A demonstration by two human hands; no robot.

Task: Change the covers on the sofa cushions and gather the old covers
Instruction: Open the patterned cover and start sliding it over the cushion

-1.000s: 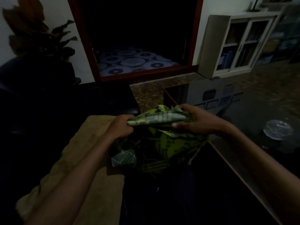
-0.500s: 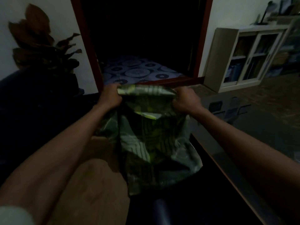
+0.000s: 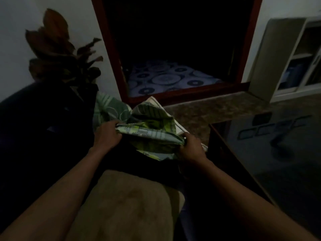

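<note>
Head view is all I have, and it is dim, so I read what I can. Both hands are out in front of me holding a green patterned cushion cover (image 3: 147,134) by one edge: my left hand (image 3: 106,134) has its fingers curled round the left end of that edge, and my right hand (image 3: 190,147) pinches the right end, so the hem runs taut between them. Beyond the hem the cloth billows in loose folds over the dark sofa (image 3: 43,127), above the seat rather than lying flat on it. Close to me, under my forearms, sits a bare tan cushion (image 3: 132,206), apart from the cover and with nothing on it that I can see. To my right is a glass-topped table (image 3: 278,153), and a patterned mat (image 3: 165,79) shows through the doorway ahead. I judge the step in hand to be readying this cover, shaking it out or finding its mouth, but I cannot tell whether it is a fresh one or an old one just stripped off. If it is fresh, the next move calls for opening the mouth wide with both hands and feeding a corner of the tan cushion in; if old, it wants laying aside with the others.
</note>
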